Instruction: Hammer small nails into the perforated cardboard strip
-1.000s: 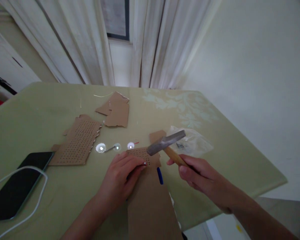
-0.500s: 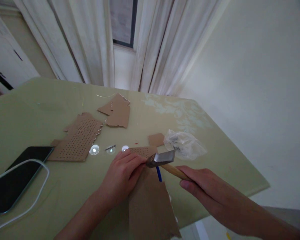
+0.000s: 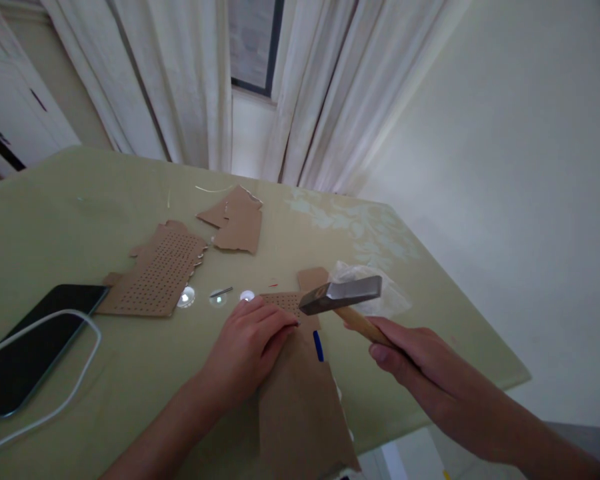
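In my right hand [image 3: 420, 373] is a hammer [image 3: 343, 293], gripped by its wooden handle. Its metal head is raised above the cardboard, just right of my left fingertips. My left hand [image 3: 253, 343] rests on a long brown cardboard piece [image 3: 305, 407], thumb and forefinger pinched together at its far, hole-punched part. A tiny dark tip shows at the pinch, too small to name. Beside the cardboard's right edge lies a blue pen-like stick [image 3: 319, 346], partly covered by the cardboard.
A cardboard sheet with rows of holes [image 3: 155, 280] lies left, touching a black phone or tablet [image 3: 40, 347] with a white cable [image 3: 93, 357] across it. Torn cardboard [image 3: 240, 230] is farther back. Thin dark rods [image 3: 222, 292] lie mid-table; a clear plastic bag [image 3: 393, 297] sits behind the hammer.
My right hand has lifted the hammer up and to the right, away from my left fingertips. My left hand stays pinched at the same spot on the cardboard.
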Available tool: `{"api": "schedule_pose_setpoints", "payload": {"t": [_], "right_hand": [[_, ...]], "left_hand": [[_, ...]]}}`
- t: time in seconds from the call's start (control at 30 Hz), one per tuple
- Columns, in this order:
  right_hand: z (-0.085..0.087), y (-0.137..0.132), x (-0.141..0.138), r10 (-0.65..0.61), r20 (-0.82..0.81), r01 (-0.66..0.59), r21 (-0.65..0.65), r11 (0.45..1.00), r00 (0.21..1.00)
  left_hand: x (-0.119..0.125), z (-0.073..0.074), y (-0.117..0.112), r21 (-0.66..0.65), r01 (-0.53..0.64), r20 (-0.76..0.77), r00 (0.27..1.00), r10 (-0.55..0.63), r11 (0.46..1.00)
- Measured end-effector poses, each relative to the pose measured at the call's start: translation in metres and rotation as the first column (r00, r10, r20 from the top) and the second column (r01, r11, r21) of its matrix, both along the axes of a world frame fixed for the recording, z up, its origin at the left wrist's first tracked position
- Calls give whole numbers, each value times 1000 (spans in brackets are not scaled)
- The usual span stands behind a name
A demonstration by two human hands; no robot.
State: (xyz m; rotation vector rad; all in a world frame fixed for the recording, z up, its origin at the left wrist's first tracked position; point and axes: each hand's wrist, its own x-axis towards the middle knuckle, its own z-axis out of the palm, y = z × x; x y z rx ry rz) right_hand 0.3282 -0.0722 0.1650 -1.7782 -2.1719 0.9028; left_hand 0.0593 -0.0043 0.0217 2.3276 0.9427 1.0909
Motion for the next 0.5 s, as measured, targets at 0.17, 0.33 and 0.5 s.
{"api": "schedule_pose_setpoints", "payload": {"t": [0.17,0.33,0.5], "right_hand": [[-5,-4,4,37,18,-36,-30,999,999],[-7,-6,4,1,25,-1,29,1000,1000],[-7,-3,1,46,24,-46,-1,999,999]], "left_hand": [[0,0,0,-36,3,13,1000,-2,999],[0,0,0,-62,15,30,999,-13,998],[0,-1,1,-86,27,30,999,-24,996]]}}
